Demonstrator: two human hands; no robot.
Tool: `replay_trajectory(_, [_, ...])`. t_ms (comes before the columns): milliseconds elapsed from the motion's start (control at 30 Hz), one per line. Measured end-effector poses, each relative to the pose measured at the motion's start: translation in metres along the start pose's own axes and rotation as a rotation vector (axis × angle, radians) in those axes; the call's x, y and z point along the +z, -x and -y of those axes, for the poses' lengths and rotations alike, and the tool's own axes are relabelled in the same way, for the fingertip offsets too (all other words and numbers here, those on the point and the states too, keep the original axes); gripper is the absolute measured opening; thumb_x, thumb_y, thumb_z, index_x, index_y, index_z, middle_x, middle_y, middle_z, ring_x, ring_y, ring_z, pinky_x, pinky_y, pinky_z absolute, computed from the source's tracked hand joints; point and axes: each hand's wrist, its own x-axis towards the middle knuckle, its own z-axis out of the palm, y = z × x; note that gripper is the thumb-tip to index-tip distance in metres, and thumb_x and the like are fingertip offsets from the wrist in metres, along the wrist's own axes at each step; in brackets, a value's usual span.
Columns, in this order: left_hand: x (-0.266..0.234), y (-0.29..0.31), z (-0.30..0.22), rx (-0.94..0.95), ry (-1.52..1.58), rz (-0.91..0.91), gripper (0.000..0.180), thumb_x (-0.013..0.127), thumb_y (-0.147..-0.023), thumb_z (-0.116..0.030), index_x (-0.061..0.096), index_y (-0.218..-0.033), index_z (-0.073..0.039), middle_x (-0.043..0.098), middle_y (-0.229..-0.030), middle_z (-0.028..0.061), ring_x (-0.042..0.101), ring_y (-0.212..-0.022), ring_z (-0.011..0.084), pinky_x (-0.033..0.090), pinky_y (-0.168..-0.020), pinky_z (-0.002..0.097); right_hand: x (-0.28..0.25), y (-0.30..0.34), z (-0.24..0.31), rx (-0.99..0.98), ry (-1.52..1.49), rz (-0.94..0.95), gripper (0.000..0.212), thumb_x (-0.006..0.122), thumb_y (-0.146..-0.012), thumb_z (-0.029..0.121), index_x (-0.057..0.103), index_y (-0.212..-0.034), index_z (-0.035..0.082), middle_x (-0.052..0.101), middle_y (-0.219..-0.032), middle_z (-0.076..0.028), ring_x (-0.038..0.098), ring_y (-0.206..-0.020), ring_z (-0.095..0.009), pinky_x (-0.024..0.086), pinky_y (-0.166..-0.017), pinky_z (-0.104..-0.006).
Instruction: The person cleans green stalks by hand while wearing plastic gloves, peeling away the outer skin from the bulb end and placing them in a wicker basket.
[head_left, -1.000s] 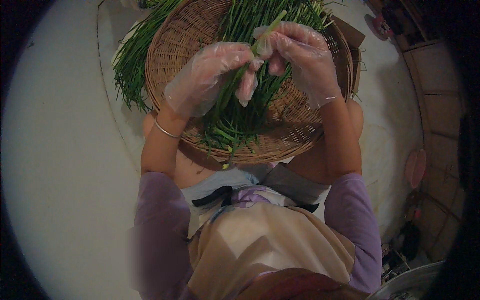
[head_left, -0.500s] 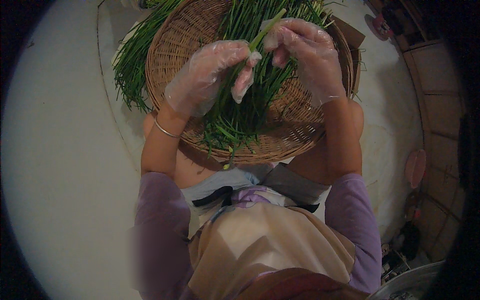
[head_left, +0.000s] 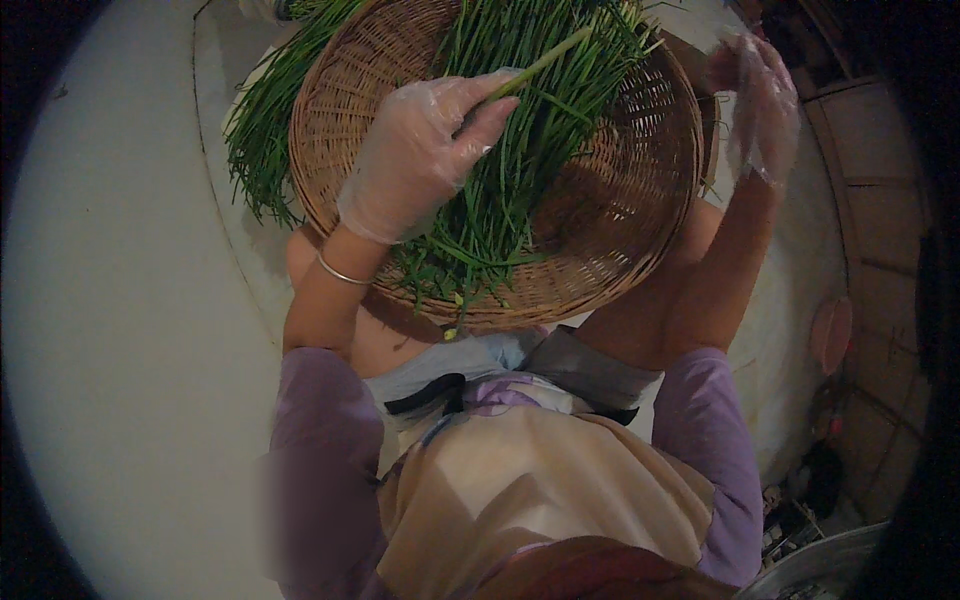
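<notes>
My left hand (head_left: pixel 415 150), in a clear plastic glove, is closed on a thin green chive stalk (head_left: pixel 548 58). The stalk's paler end slants up to the right out of my thumb and fingers. Beneath it, a heap of long green chives (head_left: pixel 500 215) lies across the round wicker basket (head_left: pixel 335 85). My right hand (head_left: pixel 762 105), gloved the same way, is beyond the basket's right rim. Its fingers are loosely bent and somewhat blurred, with nothing visible in them.
More chives (head_left: pixel 262 150) lie outside the basket at the left. A brown cardboard box (head_left: pixel 690 60) stands partly behind the basket's right rim. The basket rests over my thighs. Along the right side run tiled panels (head_left: pixel 870 140), and a metal vessel (head_left: pixel 830 565) shows at the lower right corner.
My right hand has left the stalk and swung right, past the basket rim. My left hand has shifted slightly right and keeps the stalk, its fingers now wrapped further round it.
</notes>
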Motion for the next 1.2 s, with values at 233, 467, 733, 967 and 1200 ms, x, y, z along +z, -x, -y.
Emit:
replay_trajectory(233, [-0.003,0.004,-0.005,0.059,-0.276,-0.002,0.028,0.069,-0.087,-0.017,0.065,-0.113,-0.008,0.064,-0.084,0.0123,0.06,-0.074,0.0335,0.048,-0.066,0.0408,-0.026,-0.005,-0.004,-0.045,1.285,-0.282,0.046,0.055,-0.094,0.036,0.057,-0.128,0.005,0.069,-0.106,-0.012,0.067,-0.095,-0.02,0.051,-0.084,-0.0316])
replay_trajectory(467, [-0.002,0.004,-0.007,0.104,-0.332,-0.023,0.031,0.07,-0.085,-0.015,0.062,-0.115,-0.01,0.062,-0.084,0.0114,0.06,-0.074,0.0323,0.047,-0.065,0.0411,0.024,0.015,0.018,-0.189,0.879,-0.132,0.042,0.056,-0.095,0.037,0.064,-0.12,0.003,0.068,-0.11,-0.013,0.064,-0.098,-0.019,0.05,-0.084,-0.0295])
replay_trajectory(733, [-0.004,0.008,-0.009,0.109,-0.389,0.018,0.032,0.07,-0.085,-0.015,0.063,-0.115,-0.01,0.061,-0.082,0.0105,0.06,-0.073,0.0314,0.047,-0.065,0.0412,0.119,0.048,0.041,0.371,-0.071,0.209,0.027,0.062,-0.093,0.024,0.065,-0.108,0.002,0.063,-0.078,0.0,0.049,-0.063,-0.005,0.037,-0.054,-0.0197])
replay_trajectory(967, [0.002,0.003,0.002,-0.041,0.251,0.136,0.029,0.063,-0.093,-0.024,0.065,-0.114,-0.004,0.065,-0.078,0.0092,0.064,-0.071,0.0189,0.051,-0.063,0.0308,0.124,0.049,0.05,0.334,0.014,0.149,0.03,0.062,-0.094,0.026,0.065,-0.109,0.0,0.062,-0.077,0.0,0.05,-0.063,-0.005,0.04,-0.056,-0.0195])
replay_trajectory(1200, [-0.004,0.006,0.007,-0.361,0.916,0.456,0.029,0.053,-0.1,-0.021,0.064,-0.111,0.003,0.067,-0.074,0.0081,0.065,-0.067,0.0144,0.052,-0.064,0.0265,0.127,0.053,0.049,0.279,-0.139,0.196,0.036,0.055,-0.098,0.033,0.062,-0.106,-0.001,0.06,-0.08,-0.001,0.05,-0.066,-0.007,0.04,-0.059,-0.021])
